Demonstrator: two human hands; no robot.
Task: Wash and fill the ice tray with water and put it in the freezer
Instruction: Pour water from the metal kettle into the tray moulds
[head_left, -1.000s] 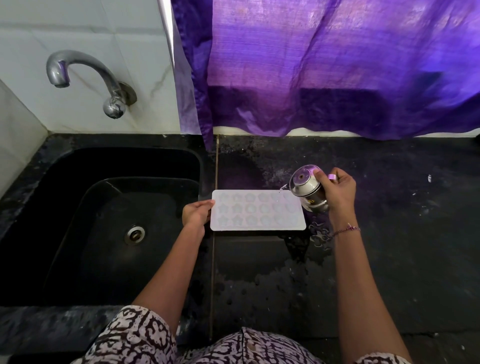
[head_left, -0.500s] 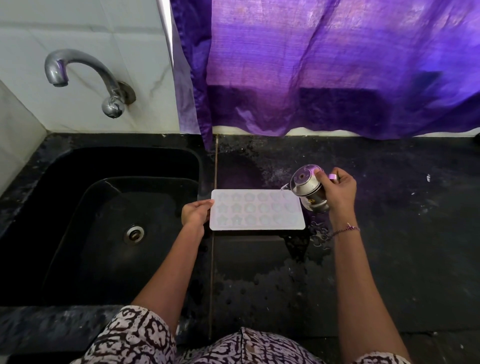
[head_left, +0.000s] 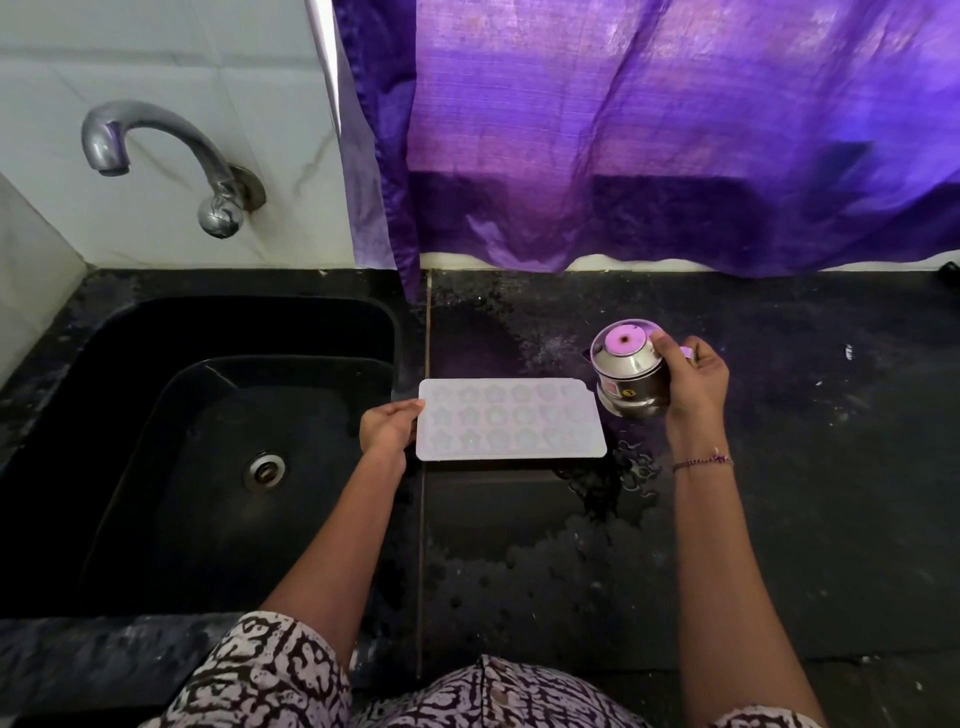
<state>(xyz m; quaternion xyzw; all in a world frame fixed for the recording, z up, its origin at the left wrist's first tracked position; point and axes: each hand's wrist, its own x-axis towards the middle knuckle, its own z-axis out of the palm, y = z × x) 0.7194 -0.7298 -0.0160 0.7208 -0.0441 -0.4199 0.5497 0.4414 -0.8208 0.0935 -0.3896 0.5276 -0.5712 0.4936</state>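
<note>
Crosswise, ice tray flat on counter, cavities upward, long axis left-right.

Black stone counter before me, wet in patches. Black sink at nine o'clock; steel tap at ten, on white tiled wall. Backlit purple curtain from twelve to two.

Matt pale plastic ice tray, shiny metal cup, chrome tap, wet black stone counter.
</note>
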